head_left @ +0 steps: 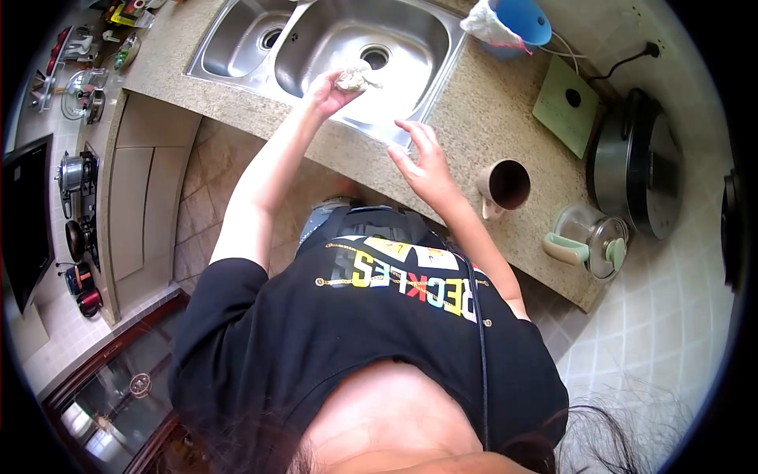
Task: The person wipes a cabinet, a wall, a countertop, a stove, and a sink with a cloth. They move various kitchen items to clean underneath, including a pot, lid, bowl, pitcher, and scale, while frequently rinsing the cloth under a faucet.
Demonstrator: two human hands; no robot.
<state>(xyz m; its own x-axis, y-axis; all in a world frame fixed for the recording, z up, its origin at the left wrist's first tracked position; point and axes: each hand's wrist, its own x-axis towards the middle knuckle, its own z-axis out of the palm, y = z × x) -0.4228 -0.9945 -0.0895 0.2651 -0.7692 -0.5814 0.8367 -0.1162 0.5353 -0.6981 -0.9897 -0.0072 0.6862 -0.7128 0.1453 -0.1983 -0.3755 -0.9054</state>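
Observation:
My left hand [330, 95] is closed around a crumpled whitish cloth [358, 78] above the near side of the large basin of the steel sink [316, 43]. Part of the cloth hides behind the fingers. To the right, over the counter edge by the sink's near corner, my right hand [426, 162] hangs with fingers apart and nothing in it. The closest thing on its right is a mug [491, 189] with a dark inside, standing on the counter.
On the speckled counter [474, 118] stand a blue bucket [525, 24] with a white cloth over its rim, a green flat panel [564, 107], a dark pot-like appliance [632, 166] and a glass kettle [596, 245]. Stove and pans [75, 170] are at far left.

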